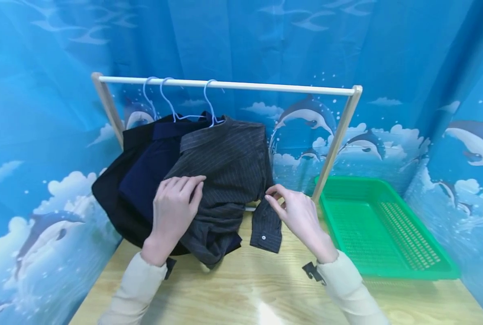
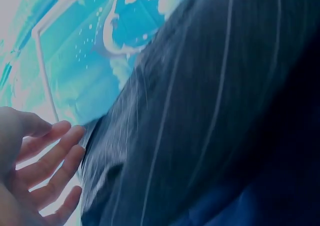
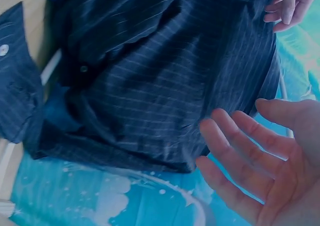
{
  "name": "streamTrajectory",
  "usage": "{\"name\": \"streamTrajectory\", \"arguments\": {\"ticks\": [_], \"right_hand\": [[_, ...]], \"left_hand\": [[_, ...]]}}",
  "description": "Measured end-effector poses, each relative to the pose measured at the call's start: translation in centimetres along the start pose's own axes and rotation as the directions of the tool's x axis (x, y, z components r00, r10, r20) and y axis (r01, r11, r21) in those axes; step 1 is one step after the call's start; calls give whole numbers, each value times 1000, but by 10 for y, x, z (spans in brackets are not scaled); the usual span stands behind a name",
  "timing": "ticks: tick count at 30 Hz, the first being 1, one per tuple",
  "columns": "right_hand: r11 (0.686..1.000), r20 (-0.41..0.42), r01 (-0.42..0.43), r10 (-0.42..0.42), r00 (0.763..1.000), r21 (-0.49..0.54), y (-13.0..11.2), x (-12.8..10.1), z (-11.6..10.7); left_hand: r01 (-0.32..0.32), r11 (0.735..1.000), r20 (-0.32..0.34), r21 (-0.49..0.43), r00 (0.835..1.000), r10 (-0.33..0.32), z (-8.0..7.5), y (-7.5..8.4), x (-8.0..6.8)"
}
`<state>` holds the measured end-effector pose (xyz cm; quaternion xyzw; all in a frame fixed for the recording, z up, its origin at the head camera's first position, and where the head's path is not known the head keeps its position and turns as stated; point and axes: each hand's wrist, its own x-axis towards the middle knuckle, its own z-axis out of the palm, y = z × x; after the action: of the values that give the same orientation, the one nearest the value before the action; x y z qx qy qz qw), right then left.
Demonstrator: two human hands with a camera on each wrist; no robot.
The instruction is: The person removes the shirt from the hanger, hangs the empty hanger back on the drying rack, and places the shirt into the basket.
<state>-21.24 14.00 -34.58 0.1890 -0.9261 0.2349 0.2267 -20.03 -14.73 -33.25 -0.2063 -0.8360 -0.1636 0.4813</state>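
Both my hands open at the striped shirt (image 1: pixel 225 162).
Left hand (image 1: pixel 174 207) rests flat on it; right hand (image 1: pixel 300 214) hovers by its sleeve; green basket (image 1: pixel 387 266) sits right.

No legible text, label, brand, number or sign in any view. The dark pinstriped button-up shirt (image 1: pixel 229 167) on its pale wire hanger shows stripes and a white cuff button only, with no readable tag. The blue dolphin-and-cloud printed curtain backdrop (image 1: pixel 387 45) and the green perforated plastic tray (image 1: pixel 432 266) carry pictures and mesh, no lettering.
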Motion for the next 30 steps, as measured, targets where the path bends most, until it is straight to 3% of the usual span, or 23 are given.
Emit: {"name": "streamTrajectory", "arguments": {"ticks": [8,15,22,30], "right_hand": [[999,-62,42,-41,997,14,-27,28,-4],[996,-96,52,-45,994,66,-50,51,-4],[997,-92,50,-44,995,61,-70,74,0],[995,-67,10,-3,998,103,-99,100,5]], "left_hand": [[58,997,-79,40,995,-55,-28,-22,17],[180,973,-95,148,981,-167,-42,-51,23],[313,925,-44,217,949,-311,-46,-72,18],[344,898,54,276,927,-372,-43,-72,13]]}}
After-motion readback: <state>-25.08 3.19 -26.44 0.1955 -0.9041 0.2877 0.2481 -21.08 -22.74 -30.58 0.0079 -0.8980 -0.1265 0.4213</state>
